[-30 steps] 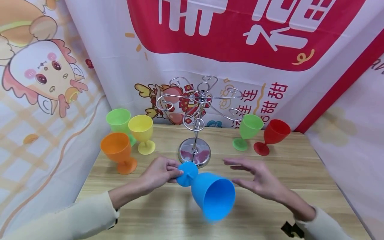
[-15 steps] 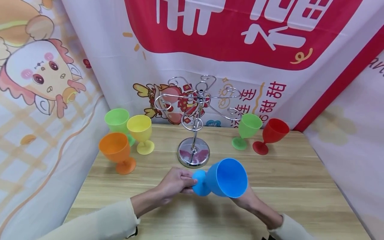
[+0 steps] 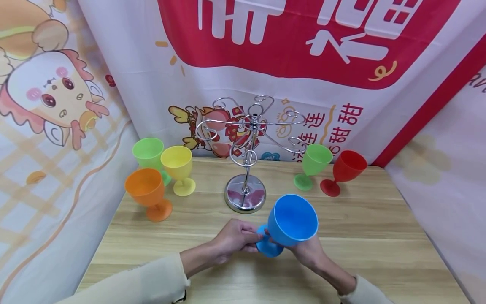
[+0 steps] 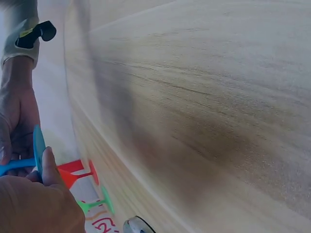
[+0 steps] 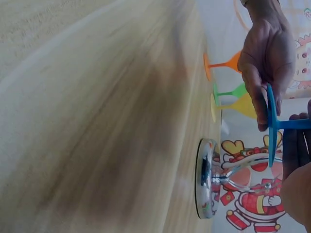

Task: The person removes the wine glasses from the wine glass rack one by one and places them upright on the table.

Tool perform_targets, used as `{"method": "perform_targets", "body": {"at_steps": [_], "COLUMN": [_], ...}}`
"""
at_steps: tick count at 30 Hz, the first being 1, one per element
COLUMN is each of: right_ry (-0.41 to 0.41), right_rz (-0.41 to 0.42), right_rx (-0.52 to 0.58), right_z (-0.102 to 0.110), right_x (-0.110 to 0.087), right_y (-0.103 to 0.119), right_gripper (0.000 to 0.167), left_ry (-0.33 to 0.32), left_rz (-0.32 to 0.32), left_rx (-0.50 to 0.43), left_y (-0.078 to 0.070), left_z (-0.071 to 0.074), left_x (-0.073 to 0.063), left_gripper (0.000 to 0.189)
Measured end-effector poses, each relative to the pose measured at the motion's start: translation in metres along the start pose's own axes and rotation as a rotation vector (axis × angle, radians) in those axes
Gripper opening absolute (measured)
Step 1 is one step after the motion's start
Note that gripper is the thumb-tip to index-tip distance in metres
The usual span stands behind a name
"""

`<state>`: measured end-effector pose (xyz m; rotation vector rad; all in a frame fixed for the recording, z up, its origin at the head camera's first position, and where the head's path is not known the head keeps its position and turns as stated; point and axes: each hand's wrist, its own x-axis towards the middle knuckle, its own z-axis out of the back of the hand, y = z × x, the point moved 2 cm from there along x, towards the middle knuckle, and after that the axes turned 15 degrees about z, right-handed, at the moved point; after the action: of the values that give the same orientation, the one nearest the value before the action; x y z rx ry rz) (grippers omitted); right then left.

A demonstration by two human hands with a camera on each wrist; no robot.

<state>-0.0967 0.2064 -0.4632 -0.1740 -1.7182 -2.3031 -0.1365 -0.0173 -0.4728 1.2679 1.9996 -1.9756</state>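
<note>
A blue plastic goblet (image 3: 294,219) tilts with its bowl up and toward the right in the head view. My left hand (image 3: 234,240) pinches the edge of its round foot between thumb and fingers. Behind the bowl, my right hand (image 3: 308,252) grips the stem, and part of that hand is hidden by the bowl. In the right wrist view the goblet's foot (image 5: 272,127) stands off the table, with the left hand's fingers at its edge. Just beyond the goblet stands a chrome rack (image 3: 247,194) with curled wire arms.
An orange goblet (image 3: 146,188), a yellow goblet (image 3: 177,164) and a green goblet (image 3: 148,151) stand at the left. Back right are another green goblet (image 3: 316,159) and a red goblet (image 3: 347,166). Printed cloth (image 3: 152,84) hangs round the wooden table (image 3: 372,245).
The goblet has moved right and its bowl has swung from pointing down toward me to tilting upward. My right hand has come in from the right and taken the stem.
</note>
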Motion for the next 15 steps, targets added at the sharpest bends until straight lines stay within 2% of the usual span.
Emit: {"method": "perform_targets", "body": {"at_steps": [3, 5, 10, 12, 15], "right_ry": [0.000, -0.018, -0.078, -0.097, -0.117], "right_rz": [0.010, 0.024, 0.050, 0.049, 0.054], "right_rx": [-0.025, -0.040, -0.067, -0.091, -0.120], "right_z": [0.004, 0.010, 0.030, 0.040, 0.056], "right_x": [0.008, 0.013, 0.027, 0.031, 0.036], "right_y": [0.000, -0.001, -0.014, -0.021, -0.032], "right_gripper": [0.085, 0.085, 0.085, 0.086, 0.087], "left_ry": [-0.005, -0.042, -0.201, -0.259, -0.350], "left_rz": [-0.036, -0.081, -0.261, -0.317, -0.351], "left_rx": [0.063, 0.189, 0.598, 0.708, 0.819], "left_y": [0.000, -0.001, 0.001, 0.004, 0.008], "left_z": [0.002, 0.006, 0.021, 0.027, 0.037], "left_x": [0.000, -0.001, -0.005, -0.007, -0.011], "left_gripper": [0.016, 0.018, 0.022, 0.024, 0.031]}}
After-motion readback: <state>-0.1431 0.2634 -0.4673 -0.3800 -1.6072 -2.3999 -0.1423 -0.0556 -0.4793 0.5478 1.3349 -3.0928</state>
